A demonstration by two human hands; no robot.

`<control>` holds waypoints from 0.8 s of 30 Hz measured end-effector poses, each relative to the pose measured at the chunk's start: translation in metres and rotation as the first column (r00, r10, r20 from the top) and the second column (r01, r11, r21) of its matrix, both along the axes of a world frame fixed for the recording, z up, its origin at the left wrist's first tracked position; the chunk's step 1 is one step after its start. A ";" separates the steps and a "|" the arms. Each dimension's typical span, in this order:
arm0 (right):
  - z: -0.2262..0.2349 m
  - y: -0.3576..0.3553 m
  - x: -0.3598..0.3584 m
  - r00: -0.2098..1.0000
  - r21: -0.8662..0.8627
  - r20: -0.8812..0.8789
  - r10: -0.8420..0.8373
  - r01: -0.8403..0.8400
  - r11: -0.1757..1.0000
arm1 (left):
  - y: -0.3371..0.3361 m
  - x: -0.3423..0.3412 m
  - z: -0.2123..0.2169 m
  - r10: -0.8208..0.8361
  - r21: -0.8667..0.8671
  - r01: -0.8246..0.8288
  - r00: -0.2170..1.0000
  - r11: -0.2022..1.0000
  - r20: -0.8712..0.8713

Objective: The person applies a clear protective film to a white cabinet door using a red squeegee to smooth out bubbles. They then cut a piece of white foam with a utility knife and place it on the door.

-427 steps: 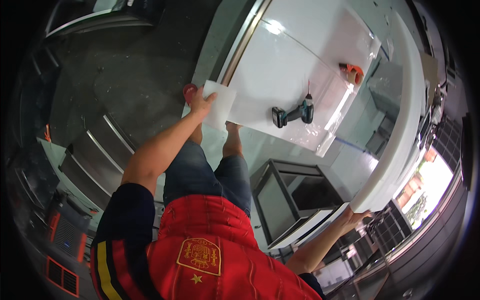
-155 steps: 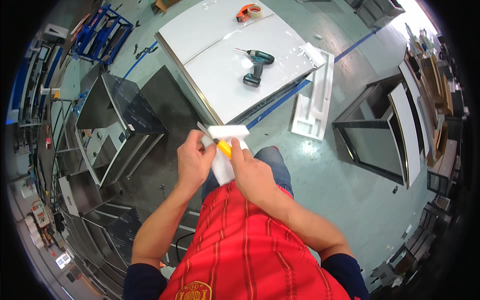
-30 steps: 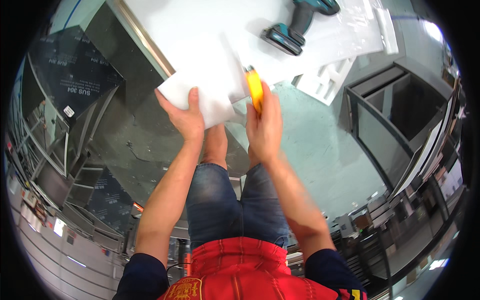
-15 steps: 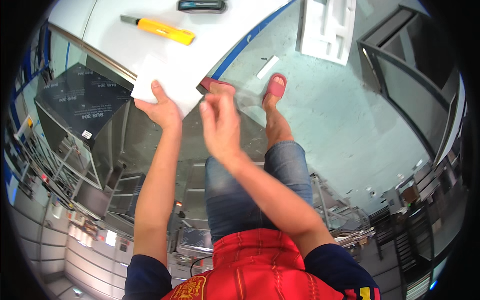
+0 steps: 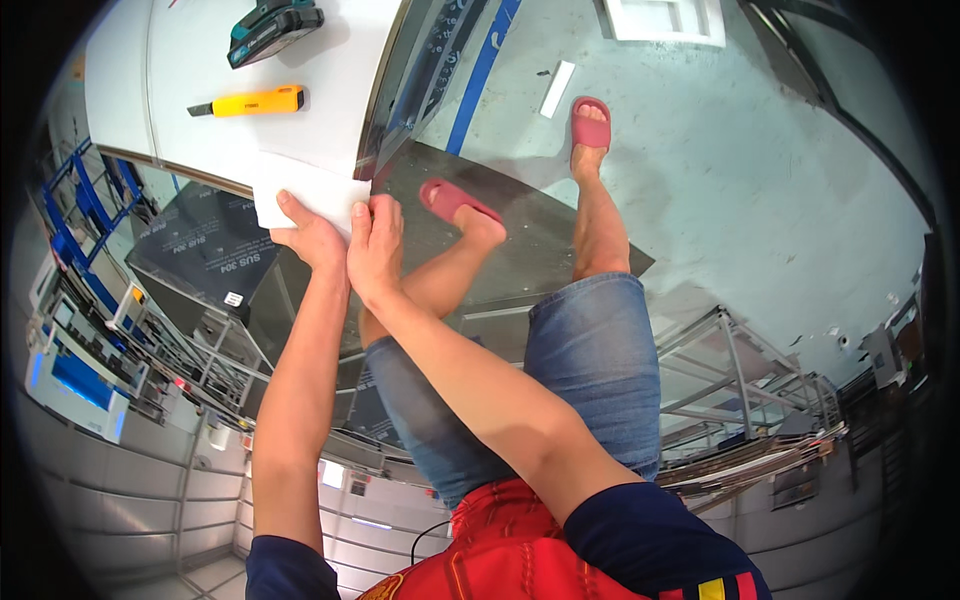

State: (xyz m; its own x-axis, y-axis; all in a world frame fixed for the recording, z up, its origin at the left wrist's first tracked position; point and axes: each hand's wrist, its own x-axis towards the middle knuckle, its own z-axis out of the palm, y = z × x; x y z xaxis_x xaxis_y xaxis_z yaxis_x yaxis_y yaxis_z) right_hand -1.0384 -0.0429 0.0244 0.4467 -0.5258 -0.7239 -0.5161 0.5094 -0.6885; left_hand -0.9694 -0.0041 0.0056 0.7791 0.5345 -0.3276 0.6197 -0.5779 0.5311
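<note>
A flat white rectangular piece [image 5: 315, 190], its material unclear, is held at the near edge of the white worktable [image 5: 335, 80]. My left hand [image 5: 310, 238] grips its near left side, thumb on top and fingers hidden underneath. My right hand [image 5: 375, 245] closes on its near right corner, with the thumb upon it and the fingers curled around the edge. My wrists almost touch. Beyond the piece, a yellow utility knife [image 5: 258, 102] lies on the table with its blade pointing left. Farther back sits a black and teal tool battery pack [image 5: 272, 32], partly cut off by the picture's edge.
Below the table at left stands a dark film-covered metal box [image 5: 215, 245]. White foam packing [image 5: 665, 22] and a white strip [image 5: 557, 90] lie on the floor. A dark sheet [image 5: 540, 225] is under my sandalled foot. Metal frames [image 5: 740, 375] stand at right.
My right hand has come in from the right and taken hold of the white piece. The view has turned, my left foot has shifted, and the knife appears farther left.
</note>
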 end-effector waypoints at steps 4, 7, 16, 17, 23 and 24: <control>-0.001 0.018 0.023 0.978 -0.016 -0.030 -0.208 0.207 0.978 | 0.008 0.012 0.015 -0.011 -0.155 -0.016 0.985 0.988 -0.171; -0.023 0.024 0.031 0.972 -0.004 -0.002 -0.236 0.236 0.972 | 0.021 0.026 0.039 -0.120 -0.558 -0.101 0.930 0.824 -0.346; -0.067 0.019 0.039 0.948 -0.111 0.115 -0.297 0.309 0.944 | 0.044 0.037 0.036 -0.258 -0.864 -0.364 0.849 0.349 -0.462; -0.069 0.019 0.039 0.947 -0.102 0.123 -0.298 0.310 0.945 | 0.043 0.036 0.035 -0.254 -0.860 -0.377 0.844 0.343 -0.472; -0.075 0.021 0.036 0.949 -0.314 0.103 -0.297 0.314 0.896 | 0.034 0.033 0.043 -0.275 -0.846 -0.324 0.844 0.423 -0.461; -0.072 0.021 0.035 0.948 -0.376 0.104 -0.300 0.317 0.871 | 0.033 0.033 0.044 -0.275 -0.839 -0.331 0.837 0.433 -0.473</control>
